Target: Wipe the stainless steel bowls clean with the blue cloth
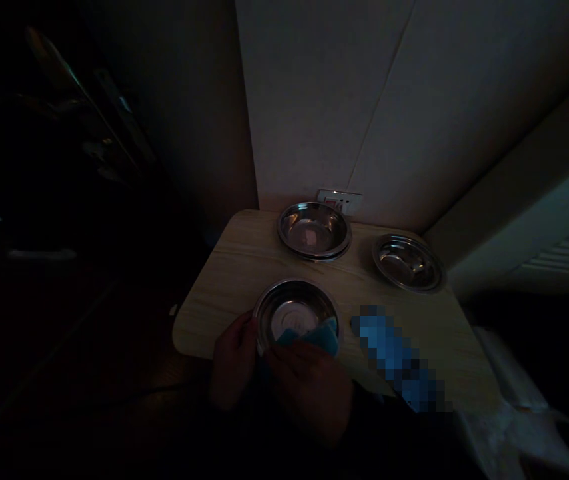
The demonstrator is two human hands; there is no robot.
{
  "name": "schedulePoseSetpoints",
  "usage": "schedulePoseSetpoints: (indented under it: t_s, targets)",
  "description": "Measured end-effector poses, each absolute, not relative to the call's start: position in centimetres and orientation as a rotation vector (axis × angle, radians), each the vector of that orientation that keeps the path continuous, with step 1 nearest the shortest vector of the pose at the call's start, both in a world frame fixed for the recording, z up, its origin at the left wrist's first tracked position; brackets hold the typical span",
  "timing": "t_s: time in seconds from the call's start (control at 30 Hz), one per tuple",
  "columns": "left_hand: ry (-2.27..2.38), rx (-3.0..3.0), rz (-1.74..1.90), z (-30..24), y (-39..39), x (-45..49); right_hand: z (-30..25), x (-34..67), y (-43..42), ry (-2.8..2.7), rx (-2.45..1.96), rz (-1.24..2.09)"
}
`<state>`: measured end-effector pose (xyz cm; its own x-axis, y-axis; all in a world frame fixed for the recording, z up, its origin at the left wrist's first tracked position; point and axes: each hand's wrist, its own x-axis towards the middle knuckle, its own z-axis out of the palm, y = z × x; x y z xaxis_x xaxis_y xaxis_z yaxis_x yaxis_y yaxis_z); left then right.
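A steel bowl [292,313] stands tilted at the near edge of a small wooden table [234,267]. My left hand [232,357] grips the bowl's left rim. My right hand [309,383] presses a blue cloth [317,335] against the bowl's near inner side, fingers closed over the cloth. The room is dim and the lower parts of both hands fade into shadow.
Two more steel bowls stand on the table: one [314,230] at the back by a wall socket [339,199], another [408,263] at the right. A blurred blue patch [397,360] lies right of my hands. White fabric [509,413] hangs at the right.
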<state>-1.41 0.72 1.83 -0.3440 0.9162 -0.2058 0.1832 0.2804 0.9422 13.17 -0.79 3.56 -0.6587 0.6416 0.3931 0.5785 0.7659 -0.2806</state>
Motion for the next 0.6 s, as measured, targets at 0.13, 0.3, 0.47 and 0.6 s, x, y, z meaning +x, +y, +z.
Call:
schedulePoseSetpoints:
  t_s: [0.13,0.3,0.47,0.6]
  targets:
    - [1.702,0.984,1.108,1.7,0.7,-1.5,4.4,17.4,-0.5,-2.531,-0.733,0.109]
    - [1.668,1.022,1.138,1.6,0.8,-1.2,4.0,17.2,-0.9,-2.463,-0.739,0.084]
    - [1.706,1.076,1.112,1.7,0.9,-1.4,2.8,12.5,-1.7,-2.345,-0.968,0.069]
    - [1.679,1.064,1.09,1.7,1.1,-1.8,3.4,14.1,-1.4,-2.411,-0.874,0.096]
